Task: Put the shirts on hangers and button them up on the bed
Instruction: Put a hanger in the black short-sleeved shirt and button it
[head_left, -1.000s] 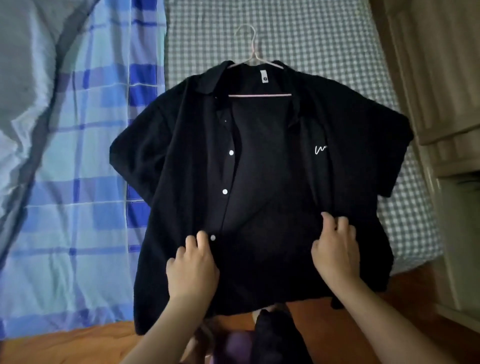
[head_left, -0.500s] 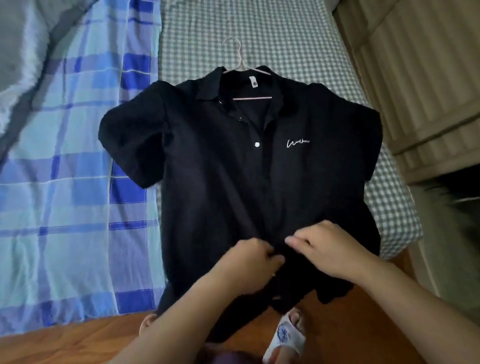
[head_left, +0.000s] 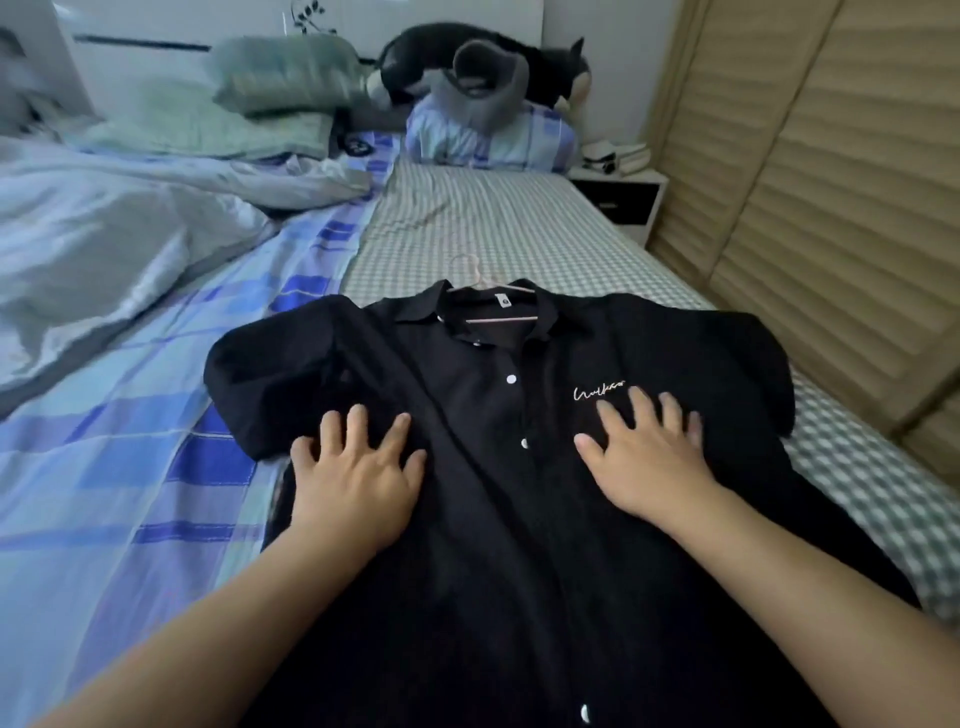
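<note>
A black short-sleeved shirt (head_left: 498, 467) lies face-up on the bed (head_left: 519, 223), front panels closed over white buttons (head_left: 511, 379), its collar on a pale wire hanger (head_left: 485, 291) whose hook points toward the pillows. Both grips are wide and hold nothing: the left hand (head_left: 353, 473) presses flat left of the placket, the right hand (head_left: 649, 457) flat just below the white script logo (head_left: 598, 391). Beyond the left grip spread a blue plaid sheet (head_left: 130, 467) and rumpled grey duvet (head_left: 104, 249); right of the right grip stand slatted wooden doors (head_left: 831, 208).

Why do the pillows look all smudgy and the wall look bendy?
Head view: the green pillows far back are blurred, while the black shirt and both hands are sharper; the wide lens curves the slatted doors at the edge; the light is dim.
</note>
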